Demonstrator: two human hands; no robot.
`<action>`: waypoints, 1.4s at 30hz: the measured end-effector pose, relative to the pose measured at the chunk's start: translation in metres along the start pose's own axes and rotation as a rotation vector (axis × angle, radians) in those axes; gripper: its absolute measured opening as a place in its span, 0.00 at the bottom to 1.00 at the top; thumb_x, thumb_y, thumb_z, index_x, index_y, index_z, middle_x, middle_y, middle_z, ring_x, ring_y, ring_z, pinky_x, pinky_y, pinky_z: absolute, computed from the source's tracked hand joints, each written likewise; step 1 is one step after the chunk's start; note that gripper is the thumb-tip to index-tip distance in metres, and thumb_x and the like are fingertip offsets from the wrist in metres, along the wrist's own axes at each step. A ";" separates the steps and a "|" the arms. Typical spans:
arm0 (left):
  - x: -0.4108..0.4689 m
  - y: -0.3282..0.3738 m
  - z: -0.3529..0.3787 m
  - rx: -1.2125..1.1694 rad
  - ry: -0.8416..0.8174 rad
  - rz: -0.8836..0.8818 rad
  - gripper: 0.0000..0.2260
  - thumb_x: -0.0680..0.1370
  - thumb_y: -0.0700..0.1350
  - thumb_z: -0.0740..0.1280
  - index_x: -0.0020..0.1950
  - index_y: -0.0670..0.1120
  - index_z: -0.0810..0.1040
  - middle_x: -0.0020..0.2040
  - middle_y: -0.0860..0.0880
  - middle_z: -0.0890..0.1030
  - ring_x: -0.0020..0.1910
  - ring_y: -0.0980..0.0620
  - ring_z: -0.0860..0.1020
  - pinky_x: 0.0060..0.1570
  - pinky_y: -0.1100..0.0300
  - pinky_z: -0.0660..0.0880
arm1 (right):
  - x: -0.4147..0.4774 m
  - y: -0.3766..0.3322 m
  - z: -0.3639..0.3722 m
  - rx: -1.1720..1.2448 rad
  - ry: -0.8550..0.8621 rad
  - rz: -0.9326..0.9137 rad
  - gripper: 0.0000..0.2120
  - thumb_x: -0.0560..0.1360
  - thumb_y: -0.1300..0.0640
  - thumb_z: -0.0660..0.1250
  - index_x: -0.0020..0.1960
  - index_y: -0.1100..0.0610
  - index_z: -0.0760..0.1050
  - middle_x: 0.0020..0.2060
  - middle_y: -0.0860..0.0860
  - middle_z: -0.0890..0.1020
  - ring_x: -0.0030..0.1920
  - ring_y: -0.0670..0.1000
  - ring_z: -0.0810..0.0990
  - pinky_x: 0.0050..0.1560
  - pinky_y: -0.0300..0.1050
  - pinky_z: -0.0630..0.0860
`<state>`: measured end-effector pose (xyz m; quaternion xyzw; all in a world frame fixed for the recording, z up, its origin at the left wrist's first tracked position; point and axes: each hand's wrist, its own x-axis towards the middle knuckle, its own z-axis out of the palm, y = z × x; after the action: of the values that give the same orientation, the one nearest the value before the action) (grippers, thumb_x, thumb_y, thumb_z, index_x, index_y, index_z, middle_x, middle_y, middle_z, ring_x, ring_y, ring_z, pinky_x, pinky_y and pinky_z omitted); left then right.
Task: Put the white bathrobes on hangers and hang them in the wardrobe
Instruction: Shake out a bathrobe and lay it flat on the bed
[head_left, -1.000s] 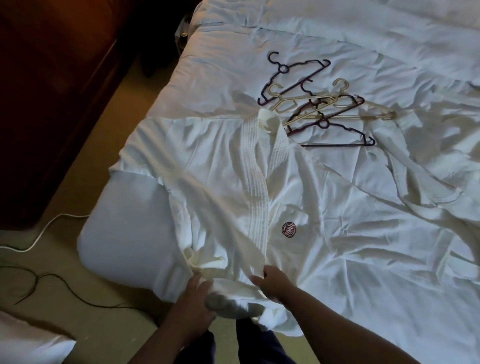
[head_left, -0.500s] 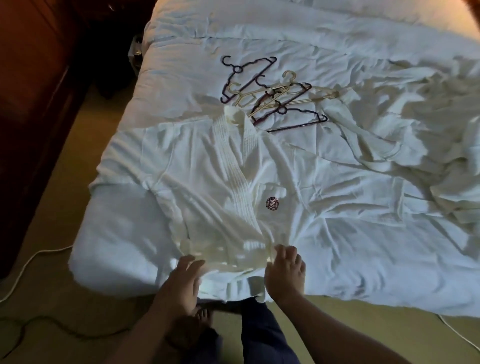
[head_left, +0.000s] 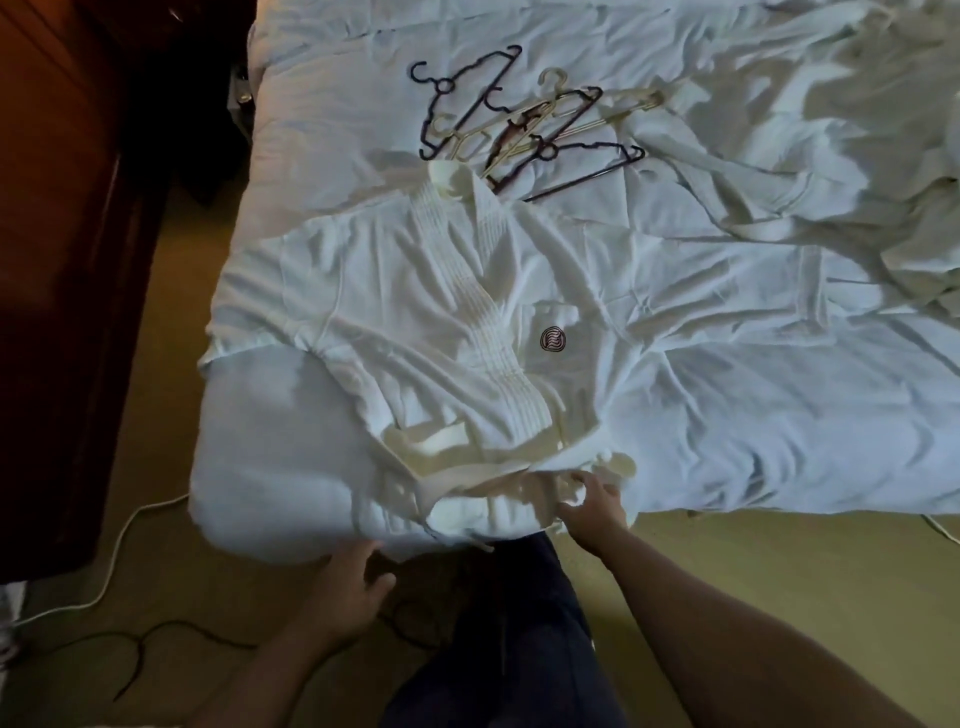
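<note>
My left hand (head_left: 353, 582) has dropped off the robe (head_left: 441, 332) to lower centre, open and empty. My right hand (head_left: 592, 501), fingers loosely spread, touches the hem at the bed (head_left: 270, 457) edge; hangers (head_left: 519, 119) lie beyond the collar, top centre.

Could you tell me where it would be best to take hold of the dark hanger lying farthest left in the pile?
Probably the dark hanger by its hook, reaching from the pile's left side. The hook and left shoulder lie clear on the bed, while its right end is tangled under the other hangers beside the bathrobe collar.
</note>
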<state>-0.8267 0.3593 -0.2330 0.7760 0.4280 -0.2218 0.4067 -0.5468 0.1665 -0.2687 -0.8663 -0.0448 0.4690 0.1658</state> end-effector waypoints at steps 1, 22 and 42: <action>0.009 0.013 0.004 -0.060 0.002 -0.027 0.24 0.78 0.48 0.70 0.73 0.46 0.69 0.69 0.47 0.73 0.64 0.51 0.73 0.62 0.60 0.69 | 0.007 -0.001 0.004 -0.015 -0.020 -0.007 0.28 0.75 0.42 0.68 0.73 0.46 0.67 0.67 0.56 0.71 0.62 0.60 0.74 0.61 0.52 0.73; 0.065 0.165 -0.075 0.027 0.074 -0.220 0.24 0.85 0.53 0.52 0.53 0.34 0.77 0.54 0.37 0.81 0.45 0.46 0.78 0.50 0.57 0.71 | 0.002 -0.097 -0.138 -0.213 -0.195 -0.427 0.21 0.83 0.46 0.57 0.43 0.61 0.77 0.36 0.53 0.77 0.36 0.49 0.74 0.36 0.42 0.68; -0.066 0.061 -0.017 -0.298 0.166 -0.143 0.11 0.79 0.48 0.69 0.57 0.43 0.78 0.47 0.48 0.82 0.43 0.54 0.80 0.36 0.63 0.74 | -0.109 0.000 -0.054 0.214 -0.213 -0.266 0.21 0.70 0.52 0.78 0.58 0.57 0.77 0.49 0.55 0.84 0.47 0.54 0.84 0.44 0.47 0.83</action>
<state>-0.8102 0.3229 -0.1505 0.6904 0.5424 -0.1195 0.4635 -0.5626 0.1285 -0.1548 -0.7756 -0.1261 0.5340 0.3120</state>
